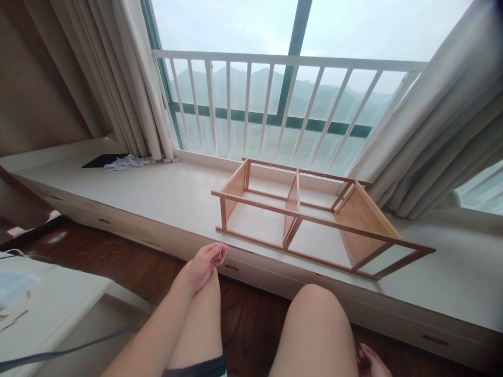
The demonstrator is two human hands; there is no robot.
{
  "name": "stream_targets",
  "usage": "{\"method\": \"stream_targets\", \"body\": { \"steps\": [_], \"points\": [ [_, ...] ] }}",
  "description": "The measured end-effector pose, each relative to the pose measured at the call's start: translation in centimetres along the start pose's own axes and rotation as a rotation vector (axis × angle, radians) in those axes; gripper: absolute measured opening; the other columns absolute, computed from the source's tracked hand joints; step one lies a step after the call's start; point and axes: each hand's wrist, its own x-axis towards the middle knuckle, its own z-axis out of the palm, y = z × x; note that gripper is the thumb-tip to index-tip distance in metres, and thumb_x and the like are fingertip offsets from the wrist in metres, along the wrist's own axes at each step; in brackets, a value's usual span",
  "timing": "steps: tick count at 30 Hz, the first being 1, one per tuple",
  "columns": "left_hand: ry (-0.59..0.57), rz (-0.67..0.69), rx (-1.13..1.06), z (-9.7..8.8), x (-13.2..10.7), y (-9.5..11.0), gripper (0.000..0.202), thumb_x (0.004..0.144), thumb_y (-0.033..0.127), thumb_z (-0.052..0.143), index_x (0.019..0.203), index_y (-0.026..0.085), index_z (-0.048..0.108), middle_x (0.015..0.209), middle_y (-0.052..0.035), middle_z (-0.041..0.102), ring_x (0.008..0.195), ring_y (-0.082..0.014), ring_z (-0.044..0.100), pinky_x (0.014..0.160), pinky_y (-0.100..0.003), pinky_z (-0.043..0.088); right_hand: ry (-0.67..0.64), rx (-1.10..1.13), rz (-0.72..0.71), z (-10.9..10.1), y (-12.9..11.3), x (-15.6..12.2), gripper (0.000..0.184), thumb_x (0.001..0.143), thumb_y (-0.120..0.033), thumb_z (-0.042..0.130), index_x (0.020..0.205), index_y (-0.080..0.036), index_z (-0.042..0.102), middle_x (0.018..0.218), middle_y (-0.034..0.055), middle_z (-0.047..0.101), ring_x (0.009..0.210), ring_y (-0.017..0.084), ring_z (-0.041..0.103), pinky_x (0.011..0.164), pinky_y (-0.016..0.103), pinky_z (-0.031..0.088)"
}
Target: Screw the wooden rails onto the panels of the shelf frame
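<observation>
Shelf [293, 199] lies lengthwise along the ledge [173, 193], ahead-right of our nearer left hand [206, 264], which pinches a thin stick [221, 251]; whether our right hand [372, 362] grips, we cannot tell.

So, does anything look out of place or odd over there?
The wooden rack on the window ledge looks oddest: it lies on its side, so its panels stand upright instead of level like shelves. Pale, cloth-like material lies crumpled at the foot of the left curtain. I see no spill or clear damage.
</observation>
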Motion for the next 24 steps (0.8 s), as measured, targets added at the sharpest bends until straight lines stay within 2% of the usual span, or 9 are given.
{"method": "stream_targets", "body": {
  "steps": [3, 5, 8, 10, 13, 15, 18, 22, 24],
  "points": [
    [-0.03, 0.028, 0.256, 1.6, -0.3, 0.2, 0.032, 0.081, 0.047, 0.068, 0.09, 0.016, 0.072, 0.081, -0.0021, 0.057, 0.068, -0.0106, 0.041, 0.063, -0.024, 0.033, 0.11, 0.082, -0.094, 2.6, -3.2, 0.6, 0.036, 0.063, -0.054, 0.071, 0.083, -0.025, 0.062, 0.068, 0.0016, 0.058, 0.056, 0.021, 0.059, 0.051, 0.038, 0.053],
    [-0.085, 0.022, 0.369, 3.3, -0.8, 0.0, 0.03, 0.081, 0.046, 0.068, 0.086, 0.017, 0.073, 0.078, -0.0012, 0.055, 0.069, -0.0118, 0.04, 0.064, -0.025, 0.031, 0.047, 0.041, -0.223, 5.6, -6.2, -0.9, 0.036, 0.07, -0.049, 0.07, 0.093, -0.023, 0.062, 0.084, 0.0028, 0.063, 0.07, 0.019, 0.061, 0.063, 0.034, 0.053],
    [-0.209, 0.02, 0.342, 6.3, -1.9, -1.2, 0.03, 0.081, 0.045, 0.068, 0.071, 0.018, 0.07, 0.079, -0.001, 0.05, 0.077, -0.0138, 0.044, 0.074, -0.027, 0.035, -0.33, -0.046, -0.361, 11.5, -10.1, -5.1, 0.034, 0.081, -0.043, 0.066, 0.106, -0.021, 0.061, 0.095, 0.0061, 0.066, 0.088, 0.022, 0.062, 0.081, 0.035, 0.051],
    [-0.255, 0.038, 0.274, 8.3, -2.6, -2.7, 0.03, 0.078, 0.046, 0.071, 0.069, 0.018, 0.071, 0.086, -0.002, 0.048, 0.088, -0.0159, 0.047, 0.085, -0.029, 0.036, -0.595, -0.074, -0.444, 15.3, -11.4, -7.6, 0.037, 0.081, -0.038, 0.068, 0.114, -0.021, 0.061, 0.103, 0.0068, 0.066, 0.093, 0.022, 0.06, 0.086, 0.035, 0.048],
    [-0.268, 0.002, 0.279, 10.3, -3.2, -4.9, 0.028, 0.076, 0.046, 0.072, 0.069, 0.018, 0.072, 0.088, -0.0021, 0.043, 0.086, -0.0158, 0.046, 0.083, -0.029, 0.038, -0.752, -0.028, -0.435, 19.1, -11.7, -9.6, 0.026, 0.09, -0.041, 0.059, 0.106, -0.021, 0.064, 0.097, 0.0052, 0.066, 0.089, 0.019, 0.058, 0.083, 0.033, 0.047],
    [-0.23, 0.0, 0.317, 10.6, -3.1, -5.9, 0.03, 0.076, 0.046, 0.072, 0.068, 0.018, 0.072, 0.088, -0.0019, 0.04, 0.08, -0.0144, 0.044, 0.076, -0.029, 0.038, -0.783, 0.075, -0.355, 20.2, -11.3, -9.7, 0.029, 0.095, -0.045, 0.051, 0.1, -0.02, 0.065, 0.09, 0.0049, 0.065, 0.082, 0.018, 0.057, 0.077, 0.032, 0.046],
    [-0.252, 0.002, 0.398, 10.3, -2.3, -6.6, 0.034, 0.075, 0.052, 0.07, 0.069, 0.019, 0.074, 0.088, -0.0031, 0.043, 0.072, -0.0142, 0.046, 0.069, -0.031, 0.039, -0.828, 0.179, -0.271, 20.2, -10.7, -9.2, 0.034, 0.094, -0.05, 0.051, 0.095, -0.019, 0.065, 0.084, 0.0045, 0.065, 0.077, 0.018, 0.057, 0.073, 0.031, 0.046],
    [-0.234, 0.069, 0.555, 9.8, -1.0, -6.6, 0.031, 0.078, 0.053, 0.068, 0.09, 0.027, 0.077, 0.091, -0.0065, 0.052, 0.082, -0.0199, 0.052, 0.077, -0.033, 0.042, -0.791, 0.126, -0.257, 19.8, -10.0, -8.1, 0.032, 0.092, -0.048, 0.054, 0.082, -0.019, 0.061, 0.077, 0.0025, 0.063, 0.073, 0.017, 0.055, 0.07, 0.03, 0.044],
    [-0.189, 0.116, 0.605, 9.4, -0.3, -6.2, 0.03, 0.08, 0.053, 0.065, 0.093, 0.028, 0.076, 0.091, -0.007, 0.056, 0.082, -0.0211, 0.054, 0.077, -0.033, 0.042, -0.73, 0.191, -0.212, 20.0, -9.6, -7.4, 0.028, 0.092, -0.046, 0.053, 0.085, -0.02, 0.057, 0.075, 0.0015, 0.063, 0.07, 0.016, 0.054, 0.068, 0.029, 0.044]
  ]
}}
